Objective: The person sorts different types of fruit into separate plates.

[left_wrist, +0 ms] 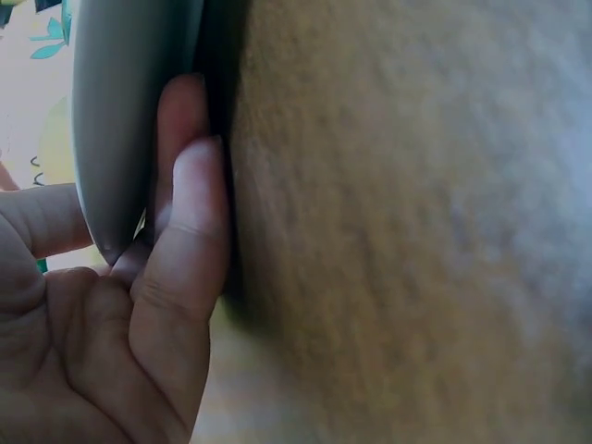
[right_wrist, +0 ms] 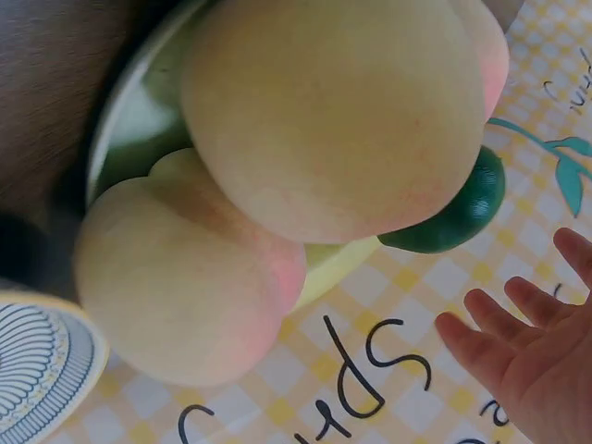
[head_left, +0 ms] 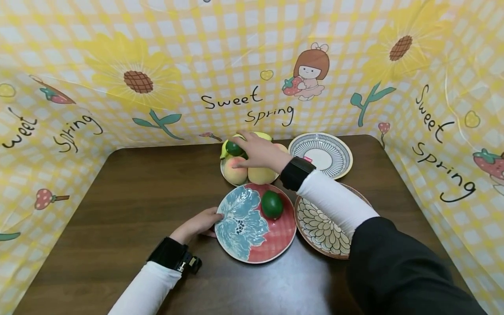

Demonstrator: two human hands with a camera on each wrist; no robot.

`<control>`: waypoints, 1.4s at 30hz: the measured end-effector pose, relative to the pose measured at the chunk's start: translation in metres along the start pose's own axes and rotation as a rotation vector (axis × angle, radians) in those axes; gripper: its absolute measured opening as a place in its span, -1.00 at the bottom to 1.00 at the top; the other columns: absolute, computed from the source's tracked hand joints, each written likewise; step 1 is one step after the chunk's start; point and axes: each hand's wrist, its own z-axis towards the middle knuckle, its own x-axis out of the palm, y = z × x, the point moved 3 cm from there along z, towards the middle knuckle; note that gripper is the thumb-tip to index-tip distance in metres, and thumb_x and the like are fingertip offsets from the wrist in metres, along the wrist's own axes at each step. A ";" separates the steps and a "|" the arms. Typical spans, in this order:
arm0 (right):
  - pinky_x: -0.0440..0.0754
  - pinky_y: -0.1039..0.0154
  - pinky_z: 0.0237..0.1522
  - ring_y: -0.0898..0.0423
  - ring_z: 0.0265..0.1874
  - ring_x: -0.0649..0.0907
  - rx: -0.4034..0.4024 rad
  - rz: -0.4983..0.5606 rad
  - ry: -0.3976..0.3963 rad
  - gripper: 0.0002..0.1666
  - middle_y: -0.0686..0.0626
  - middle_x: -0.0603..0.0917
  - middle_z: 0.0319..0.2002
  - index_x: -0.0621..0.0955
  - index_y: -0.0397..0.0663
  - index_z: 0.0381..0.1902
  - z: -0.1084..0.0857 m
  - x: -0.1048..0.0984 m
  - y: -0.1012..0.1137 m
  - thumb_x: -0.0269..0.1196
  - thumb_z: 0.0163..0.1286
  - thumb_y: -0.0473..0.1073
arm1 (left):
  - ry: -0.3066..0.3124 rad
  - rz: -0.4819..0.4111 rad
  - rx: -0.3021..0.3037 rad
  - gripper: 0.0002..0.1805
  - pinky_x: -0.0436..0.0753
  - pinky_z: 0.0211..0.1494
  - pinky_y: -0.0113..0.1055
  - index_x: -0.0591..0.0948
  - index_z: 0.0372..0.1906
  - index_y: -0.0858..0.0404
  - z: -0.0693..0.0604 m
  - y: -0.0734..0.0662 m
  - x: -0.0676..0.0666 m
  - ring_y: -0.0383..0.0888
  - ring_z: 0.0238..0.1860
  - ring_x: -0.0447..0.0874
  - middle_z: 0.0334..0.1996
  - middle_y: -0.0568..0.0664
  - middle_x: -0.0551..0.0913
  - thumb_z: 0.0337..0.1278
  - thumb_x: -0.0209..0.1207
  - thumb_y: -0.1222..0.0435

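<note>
My left hand (head_left: 201,222) grips the left rim of a red plate with a blue flower (head_left: 242,227), its thumb on top. In the left wrist view, its fingers (left_wrist: 176,231) lie under the tilted plate (left_wrist: 129,111), close to the tabletop. A dark green lime (head_left: 272,204) sits on this plate's red side. Above a heaped fruit plate (head_left: 222,173), my right hand (head_left: 263,151) reaches with spread fingers by a second lime (head_left: 234,148). The right wrist view shows a gap between that hand (right_wrist: 532,361) and the lime (right_wrist: 458,205), beside large peaches (right_wrist: 333,111).
Yellow bananas (head_left: 223,151) lie among the peaches (head_left: 236,171). A blue-patterned white plate (head_left: 324,159) stands at the back right. Under my right forearm is a brown-rimmed plate with a petal pattern (head_left: 323,227). A checked cloth (head_left: 236,52) rises behind the wooden table (head_left: 149,188).
</note>
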 end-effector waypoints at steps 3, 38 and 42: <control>0.42 -0.09 0.49 -0.29 0.56 0.26 0.033 0.020 0.002 -0.06 -0.28 0.13 0.61 0.22 0.02 0.60 0.017 0.002 -0.003 0.28 0.44 0.24 | -0.007 -0.002 -0.003 -0.62 0.64 -0.43 -0.48 0.36 0.23 0.52 -0.001 -0.001 0.000 -0.33 -0.50 0.59 -0.44 -0.12 0.58 0.58 -0.18 0.32; 0.57 0.10 0.20 -0.13 0.17 0.55 0.242 0.207 -0.069 -0.27 -0.27 0.43 0.34 0.37 -0.10 0.45 0.052 0.025 -0.021 0.28 0.39 -0.06 | 0.000 -0.006 0.006 -0.57 0.65 -0.42 -0.47 0.32 0.32 0.54 -0.003 -0.001 0.004 -0.35 -0.50 0.61 -0.42 -0.12 0.62 0.60 -0.19 0.31; 0.62 0.11 0.14 -0.11 0.13 0.56 0.189 0.212 -0.096 -0.27 -0.25 0.45 0.31 0.38 -0.10 0.45 0.046 0.011 -0.015 0.31 0.40 -0.05 | -0.013 -0.002 -0.001 -0.57 0.64 -0.42 -0.47 0.33 0.31 0.53 -0.004 0.001 0.002 -0.34 -0.50 0.60 -0.42 -0.12 0.61 0.61 -0.19 0.29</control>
